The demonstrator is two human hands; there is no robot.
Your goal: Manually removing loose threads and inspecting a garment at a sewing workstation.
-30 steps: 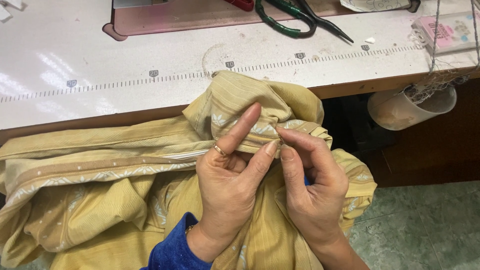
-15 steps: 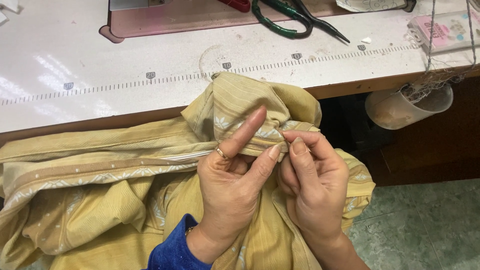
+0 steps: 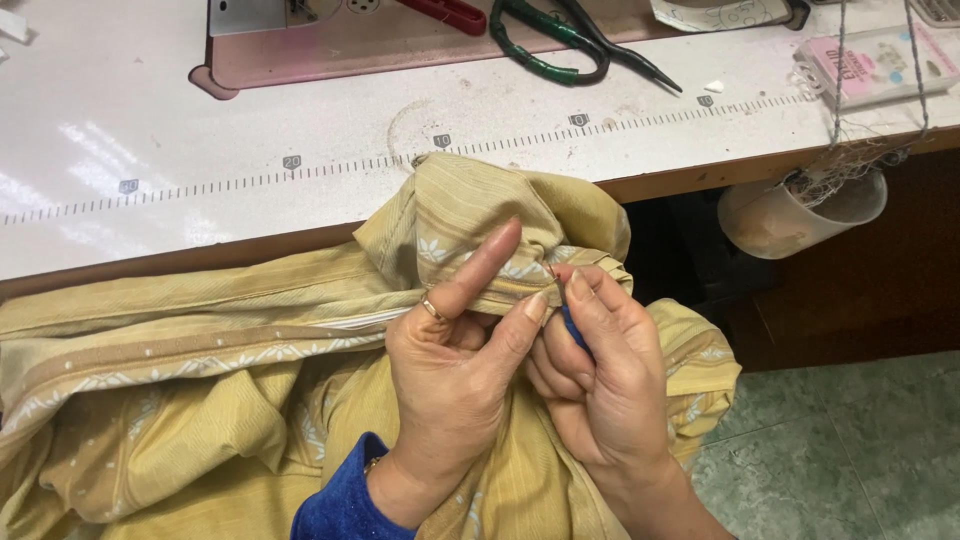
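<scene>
Yellow fabric [image 3: 250, 400] | striped, white-flower border, bunched | pinched by both hands

Bright, even light falls from above, toward twelve o'clock. It throws soft white glare patches on the glossy white worktable [image 3: 150, 150] at ten o'clock. The space under the table edge at three o'clock lies in deep shadow. The folds of the mustard-yellow patterned cloth [image 3: 200, 390] carry only mild shading. Focus is sharp at centre, and the table's printed ruler line bows slightly toward the edges.
</scene>
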